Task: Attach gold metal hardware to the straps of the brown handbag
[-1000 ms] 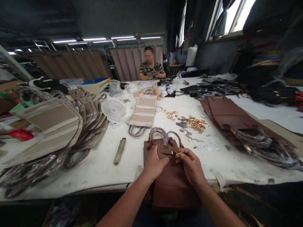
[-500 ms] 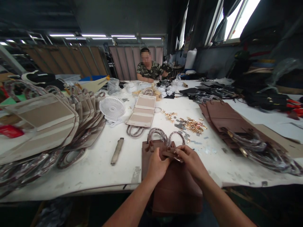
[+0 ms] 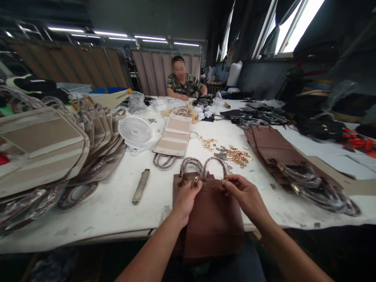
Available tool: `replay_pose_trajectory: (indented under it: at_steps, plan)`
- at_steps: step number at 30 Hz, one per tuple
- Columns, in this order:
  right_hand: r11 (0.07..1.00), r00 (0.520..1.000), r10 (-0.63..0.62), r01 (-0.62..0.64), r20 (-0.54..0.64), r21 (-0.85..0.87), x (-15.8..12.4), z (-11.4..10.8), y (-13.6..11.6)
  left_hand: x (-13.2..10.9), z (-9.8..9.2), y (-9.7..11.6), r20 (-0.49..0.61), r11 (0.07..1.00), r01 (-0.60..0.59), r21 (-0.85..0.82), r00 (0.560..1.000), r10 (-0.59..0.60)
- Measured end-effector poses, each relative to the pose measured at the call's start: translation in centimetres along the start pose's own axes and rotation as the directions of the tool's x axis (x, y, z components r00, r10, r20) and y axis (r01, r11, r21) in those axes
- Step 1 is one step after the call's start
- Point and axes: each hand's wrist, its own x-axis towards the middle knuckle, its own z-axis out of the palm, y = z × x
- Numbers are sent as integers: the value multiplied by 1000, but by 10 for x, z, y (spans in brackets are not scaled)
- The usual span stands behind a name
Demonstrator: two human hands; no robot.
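A brown handbag (image 3: 214, 219) leans between my forearms at the table's front edge, its two plastic-wrapped handles (image 3: 216, 159) standing up. My left hand (image 3: 185, 197) is closed at the bag's upper left, thumb and fingers around a shiny gold metal fitting (image 3: 196, 180) beside the left handle. At the upper right of the bag, my right hand (image 3: 242, 194) pinches a small gold-coloured piece (image 3: 223, 181) by the top edge; its exact shape is mostly hidden by the fingertips. Gold fittings (image 3: 236, 155) and flat metal plates lie loose on the table beyond.
Beige-lined bag pieces (image 3: 44, 137) are stacked at left, near a white fan (image 3: 135, 131). A wrapped tool (image 3: 141, 186) lies left of the bag. Another opened bag piece (image 3: 173, 135) is ahead. Brown bags (image 3: 276, 145) lie at right. A person (image 3: 183, 84) sits across the table (image 3: 114, 211).
My hands have moved apart: the left to the left handle's base, the right to the bag's right side. The brown strap between them no longer shows. The person opposite has lowered a dark item.
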Motion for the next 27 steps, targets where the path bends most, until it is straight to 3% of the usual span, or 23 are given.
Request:
replay_pose_trajectory:
  at_steps: [3,5,12,20,27]
  plan:
    - [962,993,-45,72,106,-264,-3,-2,10,-2,-4,-1,177,907,212,-364,972,-156]
    - [916,985,-97,144,141,-373,-1,-2,13,-2,-6,-4,202,857,251,-449,963,-176]
    - [821,942,-178,301,283,-485,10,-4,14,2,-10,-7,241,813,273,-514,956,-169]
    - [727,901,-210,404,380,-555,19,-3,14,1,-8,-9,212,813,231,-535,968,-136]
    - [540,816,-176,548,551,-639,30,0,11,3,-7,-11,193,820,184,-542,977,-92]
